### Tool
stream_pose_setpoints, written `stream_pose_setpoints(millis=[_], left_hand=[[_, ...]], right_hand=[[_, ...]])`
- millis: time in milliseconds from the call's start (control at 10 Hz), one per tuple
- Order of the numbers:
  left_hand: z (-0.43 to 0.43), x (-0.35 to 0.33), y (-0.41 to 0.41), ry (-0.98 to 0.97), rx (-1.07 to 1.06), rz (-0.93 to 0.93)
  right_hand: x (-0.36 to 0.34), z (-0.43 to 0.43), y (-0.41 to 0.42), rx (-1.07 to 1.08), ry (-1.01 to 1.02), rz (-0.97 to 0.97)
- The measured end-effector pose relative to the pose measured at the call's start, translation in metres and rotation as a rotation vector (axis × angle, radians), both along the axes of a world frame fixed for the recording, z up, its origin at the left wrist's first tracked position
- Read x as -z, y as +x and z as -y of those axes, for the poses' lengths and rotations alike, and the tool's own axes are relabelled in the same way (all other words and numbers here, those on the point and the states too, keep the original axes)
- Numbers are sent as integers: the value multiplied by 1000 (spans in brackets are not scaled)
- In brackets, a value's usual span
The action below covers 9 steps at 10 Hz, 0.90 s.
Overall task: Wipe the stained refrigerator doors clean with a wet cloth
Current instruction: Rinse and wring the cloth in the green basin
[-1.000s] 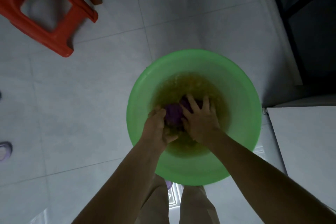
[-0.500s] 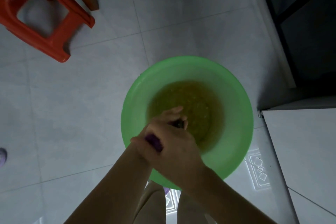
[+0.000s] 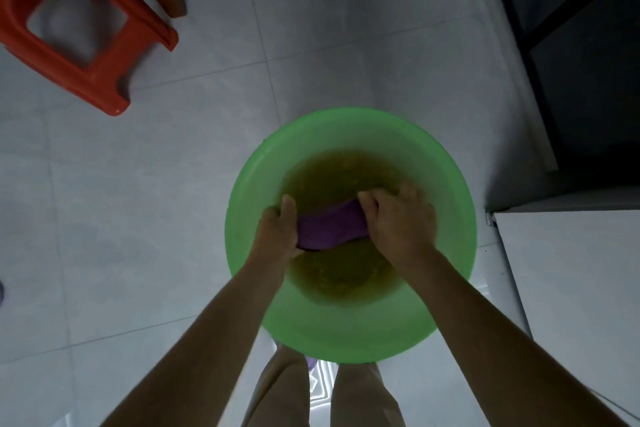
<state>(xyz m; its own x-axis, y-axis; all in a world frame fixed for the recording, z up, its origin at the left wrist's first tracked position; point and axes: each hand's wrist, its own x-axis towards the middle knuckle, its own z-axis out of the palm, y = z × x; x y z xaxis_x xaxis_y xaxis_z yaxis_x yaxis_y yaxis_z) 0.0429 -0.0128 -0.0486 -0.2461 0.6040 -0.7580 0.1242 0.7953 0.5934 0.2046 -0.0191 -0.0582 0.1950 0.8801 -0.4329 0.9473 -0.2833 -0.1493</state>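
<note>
On my feed, a green plastic basin (image 3: 453,236) sits on the grey tiled floor (image 3: 173,218), just below centre, with murky yellow-brown water (image 3: 346,177) in its bottom. Both hands are over the water inside it. The left hand (image 3: 277,234), at the basin's 9 o'clock, has its fingers curled round one end of the purple cloth (image 3: 329,227). The right hand (image 3: 398,222), toward 3 o'clock, grips the other end, fingers wrapped over it. The cloth is bunched into a thick roll stretched between them, at or just above the water; I cannot tell which. A red plastic stool (image 3: 86,80) stands at the frame's 10 o'clock, well apart from the basin. A white flat panel (image 3: 571,288) lies at 4 o'clock, near the basin's rim.
</note>
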Motion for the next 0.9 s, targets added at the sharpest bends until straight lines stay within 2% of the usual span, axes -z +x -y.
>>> stream_pose_setpoints(millis=[100, 200, 300, 400, 500, 600, 700, 800, 900], left_hand=[[10, 18, -15, 146, 936, -589], [23, 39, -3, 256, 1436, -725], [10, 53, -4, 234, 1425, -610], [5, 49, -2, 172, 1043, -190], [5, 24, -2, 198, 682, 104], [5, 0, -3, 208, 525, 246], [-1, -22, -4, -9, 394, 575], [-11, -31, -7, -302, 307, 698], [-18, -35, -8, -461, 528, 740]], right_hand=[[19, 15, -5, -308, -63, 58], [44, 29, -15, -562, 21, -56], [48, 18, -10, -454, -6, -263], [26, 4, -12, -251, 81, -433], [-12, 3, -21, 37, -2, -835], [-46, 4, -22, 428, -37, -1226], [-69, 0, -12, 758, -164, -1610], [-66, 0, 13, 50, 0, -1033], [-39, 5, 25, -897, 347, -207]])
